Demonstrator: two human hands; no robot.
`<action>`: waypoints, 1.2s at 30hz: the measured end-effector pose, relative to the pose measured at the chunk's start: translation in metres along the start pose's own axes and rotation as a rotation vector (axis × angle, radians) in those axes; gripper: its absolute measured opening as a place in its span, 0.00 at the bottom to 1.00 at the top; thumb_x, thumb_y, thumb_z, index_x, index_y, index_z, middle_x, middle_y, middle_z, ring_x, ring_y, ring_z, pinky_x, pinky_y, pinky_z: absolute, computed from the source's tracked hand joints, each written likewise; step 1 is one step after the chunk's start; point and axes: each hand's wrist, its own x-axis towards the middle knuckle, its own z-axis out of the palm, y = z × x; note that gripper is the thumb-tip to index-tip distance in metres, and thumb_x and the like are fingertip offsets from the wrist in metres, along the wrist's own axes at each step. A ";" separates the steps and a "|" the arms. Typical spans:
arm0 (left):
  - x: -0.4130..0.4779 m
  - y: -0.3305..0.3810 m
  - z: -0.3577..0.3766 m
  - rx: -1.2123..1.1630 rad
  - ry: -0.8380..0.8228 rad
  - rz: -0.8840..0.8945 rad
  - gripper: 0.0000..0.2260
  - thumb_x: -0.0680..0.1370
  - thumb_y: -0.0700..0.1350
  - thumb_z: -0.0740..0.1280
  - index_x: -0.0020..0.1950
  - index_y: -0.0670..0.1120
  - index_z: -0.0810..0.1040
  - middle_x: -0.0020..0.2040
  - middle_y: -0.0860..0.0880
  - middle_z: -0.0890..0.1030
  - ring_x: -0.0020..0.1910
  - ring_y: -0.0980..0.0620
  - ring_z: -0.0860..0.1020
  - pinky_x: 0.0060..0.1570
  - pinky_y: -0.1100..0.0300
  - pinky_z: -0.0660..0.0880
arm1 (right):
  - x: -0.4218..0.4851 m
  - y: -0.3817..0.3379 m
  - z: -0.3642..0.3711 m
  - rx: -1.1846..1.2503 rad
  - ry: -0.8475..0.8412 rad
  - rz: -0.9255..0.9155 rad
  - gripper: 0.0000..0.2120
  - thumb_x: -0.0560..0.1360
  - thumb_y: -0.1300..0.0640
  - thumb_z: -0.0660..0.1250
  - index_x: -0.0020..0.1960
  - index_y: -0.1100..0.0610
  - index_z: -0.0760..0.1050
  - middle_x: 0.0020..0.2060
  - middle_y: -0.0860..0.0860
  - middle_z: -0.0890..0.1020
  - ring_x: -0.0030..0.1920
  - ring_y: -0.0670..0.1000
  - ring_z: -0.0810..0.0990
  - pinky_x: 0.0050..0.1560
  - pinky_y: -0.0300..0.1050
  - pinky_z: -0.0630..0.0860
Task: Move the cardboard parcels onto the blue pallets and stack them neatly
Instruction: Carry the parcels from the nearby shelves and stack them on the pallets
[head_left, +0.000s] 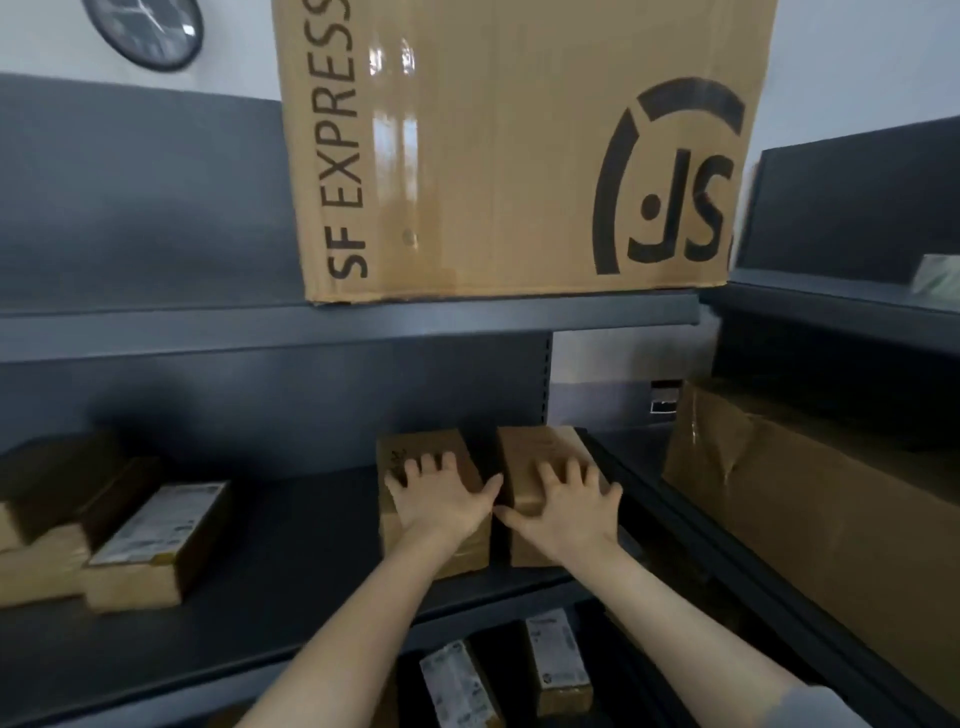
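Dark grey shelf (291, 530), middle level. Our left grip (441, 501) lies flat, fingers spread, on one small parcel (410, 449). Our right grip (563, 506) is spread the same way on the neighbour parcel (535, 449). Parcels sit side by side under our palms. SF Express box (519, 156) is above both grips.

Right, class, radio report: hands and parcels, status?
Left hand flat on left parcel. Right hand flat on right parcel. Both on shelf, unlifted. Big box overhead.
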 end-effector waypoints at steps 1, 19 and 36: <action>-0.002 0.001 0.000 0.015 -0.013 -0.044 0.39 0.74 0.71 0.51 0.78 0.49 0.52 0.78 0.44 0.55 0.76 0.40 0.52 0.72 0.37 0.47 | 0.001 0.003 0.001 0.002 0.000 -0.021 0.45 0.67 0.23 0.51 0.77 0.47 0.54 0.76 0.55 0.58 0.75 0.61 0.54 0.69 0.66 0.55; -0.044 0.004 -0.022 0.036 0.200 -0.210 0.38 0.69 0.67 0.63 0.74 0.49 0.61 0.73 0.44 0.65 0.72 0.40 0.59 0.65 0.34 0.56 | -0.013 0.018 -0.013 0.128 0.217 -0.281 0.40 0.68 0.28 0.58 0.73 0.49 0.63 0.73 0.52 0.63 0.73 0.56 0.58 0.66 0.63 0.59; -0.135 -0.119 -0.107 0.114 0.496 -0.357 0.36 0.69 0.67 0.64 0.72 0.50 0.63 0.72 0.46 0.66 0.72 0.41 0.59 0.65 0.34 0.57 | -0.079 -0.122 -0.051 0.293 0.383 -0.607 0.38 0.67 0.28 0.56 0.69 0.49 0.70 0.71 0.50 0.69 0.69 0.54 0.64 0.61 0.60 0.61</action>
